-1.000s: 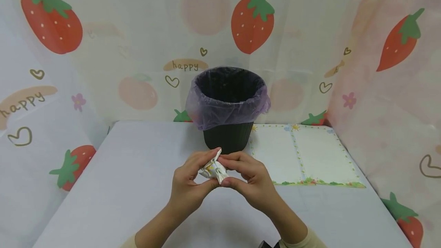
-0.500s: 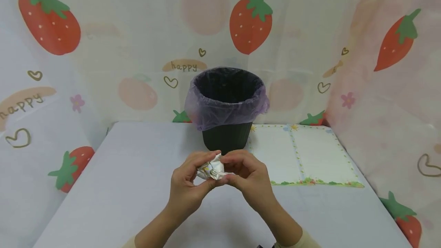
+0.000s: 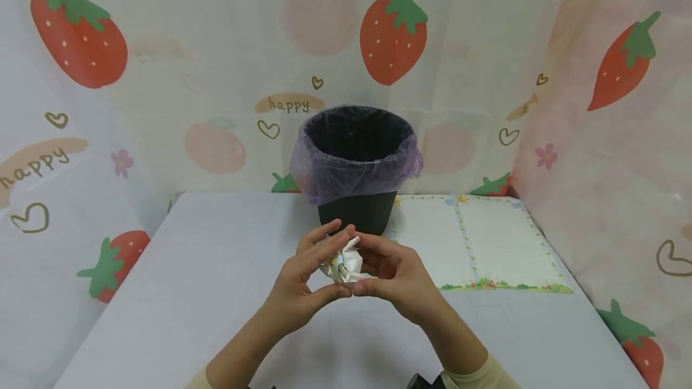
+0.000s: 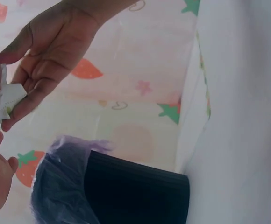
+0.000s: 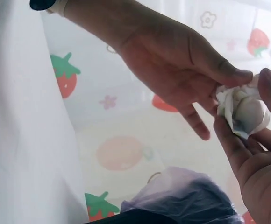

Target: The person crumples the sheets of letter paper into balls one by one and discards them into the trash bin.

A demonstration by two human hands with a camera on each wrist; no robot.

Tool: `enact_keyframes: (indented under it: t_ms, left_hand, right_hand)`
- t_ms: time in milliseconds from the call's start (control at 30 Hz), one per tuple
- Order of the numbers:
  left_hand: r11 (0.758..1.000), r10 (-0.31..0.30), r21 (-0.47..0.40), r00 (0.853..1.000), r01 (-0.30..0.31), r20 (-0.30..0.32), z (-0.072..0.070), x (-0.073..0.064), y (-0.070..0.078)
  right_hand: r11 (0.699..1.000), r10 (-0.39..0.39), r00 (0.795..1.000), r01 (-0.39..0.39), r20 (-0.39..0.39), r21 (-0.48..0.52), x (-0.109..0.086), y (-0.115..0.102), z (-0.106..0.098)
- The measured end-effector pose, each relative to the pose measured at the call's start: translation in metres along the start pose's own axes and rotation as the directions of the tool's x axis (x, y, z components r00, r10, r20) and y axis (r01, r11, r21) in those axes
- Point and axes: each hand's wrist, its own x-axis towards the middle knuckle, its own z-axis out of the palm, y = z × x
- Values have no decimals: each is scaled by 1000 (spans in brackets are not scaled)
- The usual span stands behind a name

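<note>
A crumpled piece of white paper (image 3: 348, 263) with small coloured print is held up between both hands, in front of the bin. My left hand (image 3: 300, 281) pinches its left side, thumb below and fingertips over the top. From the right, my right hand (image 3: 402, 278) grips it between thumb and curled fingers. In the right wrist view the crumpled paper (image 5: 238, 112) shows folds around a smooth pale hollow. Part of the paper (image 4: 9, 98) appears at the left edge of the left wrist view, beside the right hand (image 4: 56, 46).
A black bin (image 3: 357, 212) with a translucent purple liner (image 3: 357, 176) stands at the back middle of the white table (image 3: 227, 257). Right of it lies a white sheet (image 3: 508, 245) with a printed floral border. Strawberry-printed curtains (image 3: 227, 47) close in the back and sides.
The paper has turned in the fingers and shifted slightly right. The left hand's fingers have lifted and spread, reaching further over its top. The bin and sheet have not moved.
</note>
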Motion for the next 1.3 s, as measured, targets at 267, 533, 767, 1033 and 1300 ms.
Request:
enact_keyframes:
  t_ms: [267,533,767,1033,1300]
  left_hand:
    - [998,58,-34,995,-61,-79,-1,1,-3]
    - [975,-68,214,998,68,-7,-13,3,5]
    - [981,20,192,993,2,-114,-15,2,5]
    - [979,97,194,979,-62,-177,-7,-1,3]
    - [967,129,242,974,-83,-184,0,-1,-1]
  right_hand:
    - [981,-108,994,102,-25,-167,-1,5,7]
    - [999,-42,998,41,-40,-32,2,5,-3]
    - [994,-49,997,43,-61,-102,2,4,2]
    - [984,13,999,-20,-37,-179,-1,-4,0]
    - [972,85,994,-99,-73,-215,-1,-11,-1]
